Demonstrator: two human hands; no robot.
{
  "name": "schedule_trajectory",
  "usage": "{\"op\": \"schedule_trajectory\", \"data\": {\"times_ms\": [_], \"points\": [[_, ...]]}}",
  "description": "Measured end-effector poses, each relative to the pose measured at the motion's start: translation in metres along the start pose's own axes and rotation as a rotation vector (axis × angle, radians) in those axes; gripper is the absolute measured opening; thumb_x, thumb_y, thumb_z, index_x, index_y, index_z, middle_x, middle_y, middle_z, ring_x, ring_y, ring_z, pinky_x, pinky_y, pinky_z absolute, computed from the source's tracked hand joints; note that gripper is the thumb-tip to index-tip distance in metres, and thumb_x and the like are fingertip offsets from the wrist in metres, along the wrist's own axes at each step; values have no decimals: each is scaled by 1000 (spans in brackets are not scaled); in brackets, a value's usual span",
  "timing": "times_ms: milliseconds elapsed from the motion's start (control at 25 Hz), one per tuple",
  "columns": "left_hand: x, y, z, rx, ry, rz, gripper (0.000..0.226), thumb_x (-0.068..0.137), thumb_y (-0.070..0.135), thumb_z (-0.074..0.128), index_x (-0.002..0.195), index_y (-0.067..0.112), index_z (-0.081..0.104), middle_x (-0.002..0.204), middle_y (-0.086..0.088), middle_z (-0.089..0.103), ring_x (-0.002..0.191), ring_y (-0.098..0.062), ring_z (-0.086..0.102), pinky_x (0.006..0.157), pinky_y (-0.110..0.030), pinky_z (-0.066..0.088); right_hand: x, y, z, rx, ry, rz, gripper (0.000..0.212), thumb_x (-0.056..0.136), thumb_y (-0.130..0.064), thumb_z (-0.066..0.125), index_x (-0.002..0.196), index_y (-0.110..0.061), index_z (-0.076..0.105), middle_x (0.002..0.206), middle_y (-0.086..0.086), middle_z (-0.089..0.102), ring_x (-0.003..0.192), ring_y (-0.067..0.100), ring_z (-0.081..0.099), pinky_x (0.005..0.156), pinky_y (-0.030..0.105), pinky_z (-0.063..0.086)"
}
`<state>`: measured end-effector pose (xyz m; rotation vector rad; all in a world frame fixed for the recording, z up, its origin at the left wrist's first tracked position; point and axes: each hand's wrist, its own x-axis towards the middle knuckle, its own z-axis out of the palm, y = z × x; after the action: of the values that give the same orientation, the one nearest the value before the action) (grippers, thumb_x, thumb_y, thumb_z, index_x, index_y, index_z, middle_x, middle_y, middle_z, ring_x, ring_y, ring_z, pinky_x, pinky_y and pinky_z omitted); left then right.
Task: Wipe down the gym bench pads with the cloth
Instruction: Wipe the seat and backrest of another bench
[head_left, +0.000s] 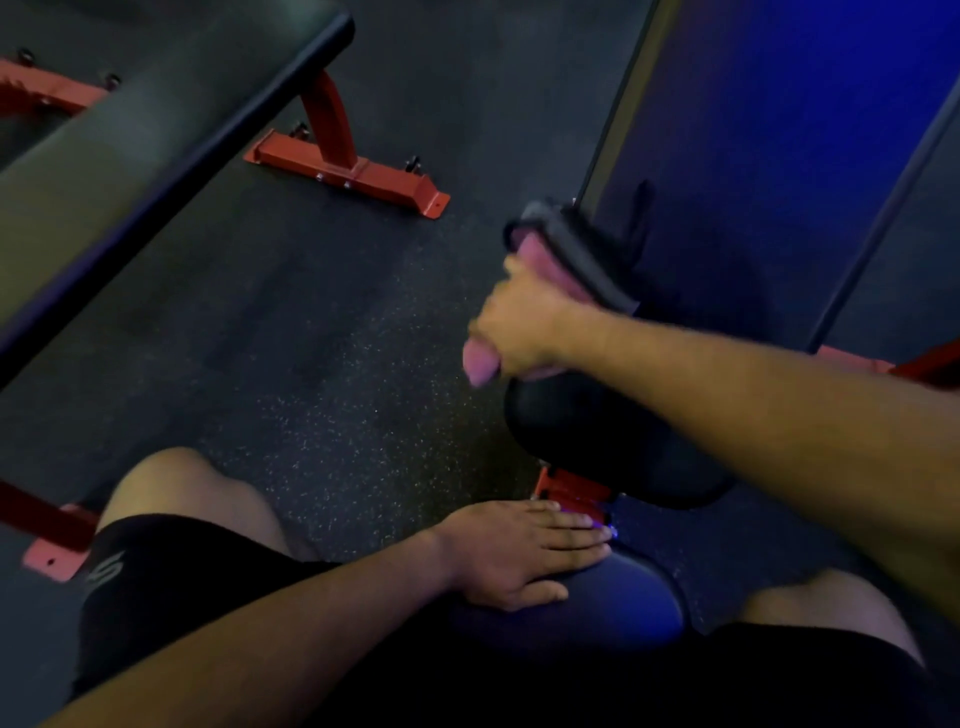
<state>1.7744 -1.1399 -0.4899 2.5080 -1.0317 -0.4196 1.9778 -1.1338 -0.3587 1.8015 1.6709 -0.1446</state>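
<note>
The only writing in view is a pale logo on the left leg of the black shorts (156, 582), at about eight o'clock; it is cut off and blurred, and reads as something like an "S", no more can be told.

The right hand (524, 327) sits a little right of centre, toward two o'clock, clenched in a fist around the pink cloth (480, 364); one end of the cloth pokes out below the fist at its seven o'clock side, and more pink shows above the knuckles at about one o'clock, pressed against a dark padded edge (576, 249) that is blurred. Just beneath the fist, at its five o'clock, lies a round black pad (597, 441) on a red bracket (571, 491); whether the cloth touches it I cannot tell.

The left hand (524, 556) lies flat and open at about six o'clock, fingers straight, palm down on the seat pad (623, 608), grasping nothing; it is well apart from the cloth.

At ten o'clock a second bench (130, 135) with a red frame (343, 161) stands on the speckled floor (322, 364); a blue-lit back pad (769, 156) rises at one o'clock.
</note>
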Motion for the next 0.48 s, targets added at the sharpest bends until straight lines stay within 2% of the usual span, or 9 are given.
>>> {"op": "schedule_trajectory", "data": {"times_ms": [80, 200, 280, 360, 440, 480], "points": [[-1, 2, 2, -8, 25, -12, 61, 110, 39, 42, 164, 14, 27, 172, -4, 20, 159, -21, 18, 130, -38, 12, -3, 27, -12, 37, 15, 96, 31, 88, -58, 48, 98, -33, 63, 96, -6, 69, 92, 23, 63, 100, 50, 30], [-1, 3, 0, 0, -1, -16, 61, 110, 39, 42, 164, 15, 26, 172, -3, 20, 159, -21, 17, 129, -39, 13, -6, -5, 13, -20, 135, -1, 37, 87, -62, 50, 106, -33, 62, 102, -7, 71, 97, 22, 64, 99, 47, 30], [0, 1, -2, -5, 16, -9, 61, 110, 39, 42, 164, 16, 27, 172, -2, 20, 159, -20, 18, 129, -38, 13, -11, -43, 32, -4, 186, -129, 41, 85, -56, 57, 117, -30, 62, 108, -5, 70, 103, 23, 62, 101, 48, 30], [0, 1, -2, 2, 19, -7, 60, 110, 39, 41, 164, 17, 26, 172, 0, 20, 159, -18, 18, 129, -37, 14, -18, -50, 37, 4, 261, -182, 37, 85, -42, 59, 119, -26, 61, 109, -1, 69, 105, 25, 61, 103, 52, 31], [-2, 1, -1, 44, -1, -25, 60, 111, 41, 37, 165, 20, 24, 173, 2, 19, 159, -17, 16, 128, -40, 18, -28, -22, 30, 33, 498, -15, 33, 85, -30, 59, 117, -20, 61, 108, 4, 67, 111, 31, 60, 109, 63, 26], [-2, 1, -1, 58, -2, -30, 60, 111, 42, 35, 165, 21, 22, 173, 3, 19, 159, -15, 15, 128, -41, 19, -38, 1, 25, 56, 614, 127, 36, 86, -31, 58, 120, -17, 61, 113, 7, 65, 121, 34, 57, 112, 70, 18]]}}
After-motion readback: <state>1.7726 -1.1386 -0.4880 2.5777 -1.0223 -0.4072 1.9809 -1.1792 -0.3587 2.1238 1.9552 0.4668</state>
